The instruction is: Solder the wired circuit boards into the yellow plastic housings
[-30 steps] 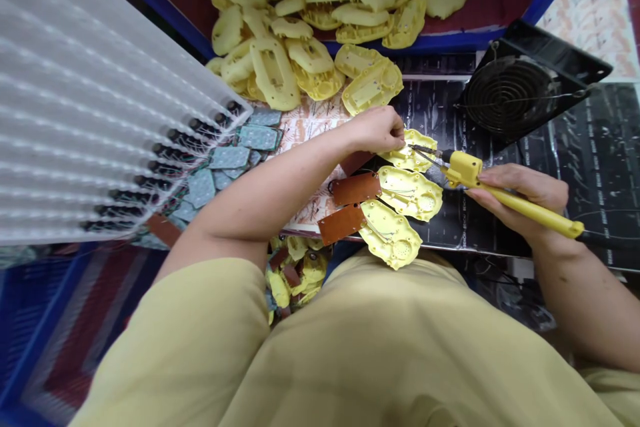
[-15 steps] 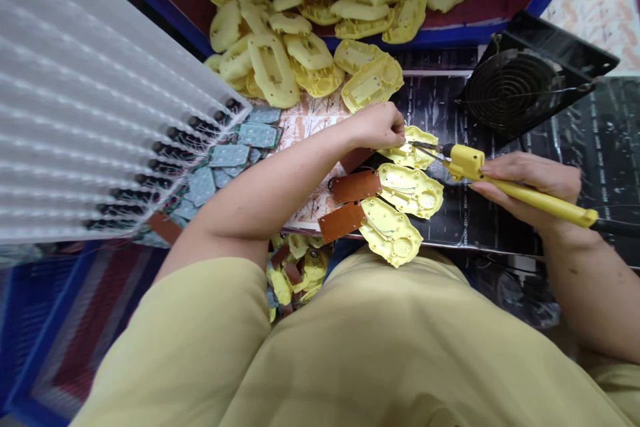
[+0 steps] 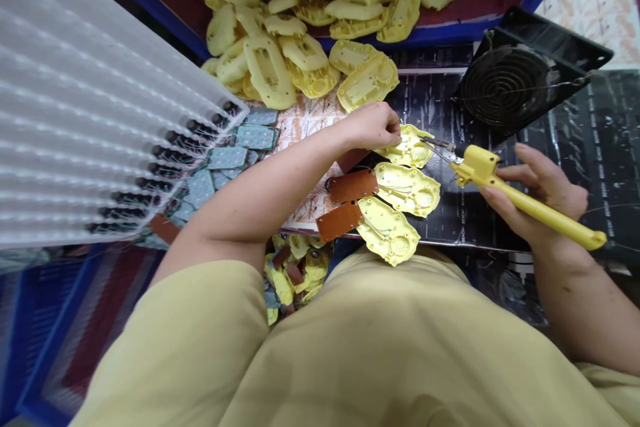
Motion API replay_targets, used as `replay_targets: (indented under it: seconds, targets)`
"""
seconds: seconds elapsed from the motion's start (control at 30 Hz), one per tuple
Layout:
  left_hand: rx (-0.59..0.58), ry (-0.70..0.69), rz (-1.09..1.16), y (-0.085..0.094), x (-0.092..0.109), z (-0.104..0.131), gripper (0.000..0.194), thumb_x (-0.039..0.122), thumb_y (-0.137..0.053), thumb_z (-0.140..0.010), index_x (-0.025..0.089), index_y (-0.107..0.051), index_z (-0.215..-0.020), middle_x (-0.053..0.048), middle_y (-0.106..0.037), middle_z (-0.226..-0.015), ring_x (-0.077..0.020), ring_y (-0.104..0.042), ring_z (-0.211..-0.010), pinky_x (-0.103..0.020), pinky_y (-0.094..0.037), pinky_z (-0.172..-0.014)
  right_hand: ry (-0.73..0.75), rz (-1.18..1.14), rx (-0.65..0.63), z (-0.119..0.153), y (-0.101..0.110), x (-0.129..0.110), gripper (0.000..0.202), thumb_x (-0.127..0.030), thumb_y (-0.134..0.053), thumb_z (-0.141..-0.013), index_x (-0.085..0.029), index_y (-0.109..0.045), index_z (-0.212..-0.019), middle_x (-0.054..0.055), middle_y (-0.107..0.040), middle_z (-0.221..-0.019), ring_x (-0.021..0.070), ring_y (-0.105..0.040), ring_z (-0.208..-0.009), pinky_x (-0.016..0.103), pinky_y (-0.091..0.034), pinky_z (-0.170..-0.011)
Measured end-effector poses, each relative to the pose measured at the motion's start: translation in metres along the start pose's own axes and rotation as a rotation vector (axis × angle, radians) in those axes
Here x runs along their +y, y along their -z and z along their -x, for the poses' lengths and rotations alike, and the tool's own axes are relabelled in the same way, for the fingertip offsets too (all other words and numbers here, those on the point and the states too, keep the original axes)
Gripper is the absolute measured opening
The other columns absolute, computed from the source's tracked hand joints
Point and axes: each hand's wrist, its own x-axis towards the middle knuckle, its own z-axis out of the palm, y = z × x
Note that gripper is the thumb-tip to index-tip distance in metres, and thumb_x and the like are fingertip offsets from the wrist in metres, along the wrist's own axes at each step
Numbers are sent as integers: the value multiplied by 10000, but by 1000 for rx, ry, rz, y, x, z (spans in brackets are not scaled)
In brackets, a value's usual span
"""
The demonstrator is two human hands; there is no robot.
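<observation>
My right hand (image 3: 543, 197) holds a yellow soldering iron (image 3: 530, 203) with a thin feed tube by its tip. The tip points left, at the right part of the farthest yellow plastic shell half (image 3: 413, 152). My left hand (image 3: 375, 125) is closed in a pinch at that shell's left edge; whatever is between its fingertips is too small to name. Nearer my body lie a second shell half (image 3: 413, 190) and a third (image 3: 393, 232), with thin wires inside. Brown circuit boards, one (image 3: 353, 187) above another (image 3: 340, 221), lie at their left ends.
Yellow shells (image 3: 270, 73) are heaped at the back, spilling from a blue-rimmed crate (image 3: 450, 33). A black fan (image 3: 510, 87) stands at the back right. Left are grey-green boards (image 3: 227, 157) and a white ribbed panel (image 3: 110, 107) with wired black parts. More pieces (image 3: 300, 273) lie below the table edge.
The soldering iron has drawn slightly right, its tip moving from the shell's middle towards its right edge. My right hand's fingers have loosened and lifted somewhat. My left hand stays pinched in place.
</observation>
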Motion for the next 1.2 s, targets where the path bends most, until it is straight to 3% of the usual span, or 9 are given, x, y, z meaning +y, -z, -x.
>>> replay_targets:
  seconds: [0.07, 0.23, 0.33, 0.43, 0.5, 0.63, 0.7, 1.07, 1.2]
  targets:
    - [9, -18, -12, -2, -2, 0, 271, 234, -676, -809, 172, -856, -1001, -46, -791, -929, -197, -703, -938, -306, -524, -927, 2, 31, 30, 2, -3, -6, 615, -386, -939, -877, -321, -719, -1448, 16, -857, -1070, 237, -838, -822, 322, -733, -773]
    - [74, -37, -35, -3, -4, 8, 271, 247, -686, -845, 180, -872, -1030, -69, -824, -1026, -234, -733, -1029, -333, -532, -978, 92, 29, 85, -2, -11, -20, 199, -293, -929, -881, -342, -812, -1034, -33, -844, -926, 239, -811, -703, 350, -711, -609]
    - [134, -54, 48, -5, -7, 15, 283, 266, -693, -876, 175, -866, -1082, -67, -828, -1044, -219, -732, -1019, -339, -533, -992, 99, 1, 108, 0, -11, -20, 239, -276, -940, -867, -342, -807, -1053, -34, -839, -914, 238, -810, -708, 347, -703, -605]
    - [139, -43, 129, -7, -9, 19, 276, 253, -712, -875, 148, -845, -1093, -61, -817, -981, -184, -715, -928, -315, -536, -929, 32, 29, 104, 5, -10, -19, 495, -308, -932, -884, -340, -757, -1346, -13, -852, -1044, 244, -833, -811, 357, -727, -697]
    - [108, -31, 130, -8, -8, 20, 227, 221, -722, -850, 144, -838, -1029, -54, -803, -931, -176, -704, -900, -306, -529, -907, 50, 38, 50, 5, -10, -19, 540, -327, -924, -897, -334, -732, -1402, -5, -852, -1090, 238, -836, -836, 360, -737, -742]
    - [60, -23, 84, -7, -6, 19, 143, 224, -735, -816, 170, -827, -910, -42, -776, -848, -191, -699, -908, -311, -516, -893, 133, 21, 36, 0, -15, -22, 225, -317, -942, -868, -325, -803, -1045, -14, -846, -965, 226, -813, -738, 350, -726, -655]
    - [59, -24, 79, -7, -5, 19, 146, 229, -729, -811, 180, -828, -906, -37, -772, -840, -193, -699, -911, -311, -513, -887, 168, -1, 33, -3, -18, -23, 200, -303, -952, -855, -325, -776, -948, -25, -832, -884, 225, -798, -689, 345, -707, -592]
    - [56, 12, 63, -7, 0, 17, 151, 203, -763, -799, 181, -846, -923, -32, -771, -869, -210, -711, -966, -341, -511, -967, 259, -16, -50, -14, -17, -22, 214, -269, -954, -853, -330, -775, -953, -52, -823, -842, 225, -807, -691, 341, -713, -600]
    - [52, 33, 42, -6, 3, 18, 155, 210, -752, -803, 186, -852, -918, -30, -774, -870, -212, -719, -950, -351, -527, -968, 292, -28, -7, -19, -11, -26, 245, -201, -969, -820, -291, -758, -904, -28, -825, -837, 215, -810, -706, 298, -699, -610]
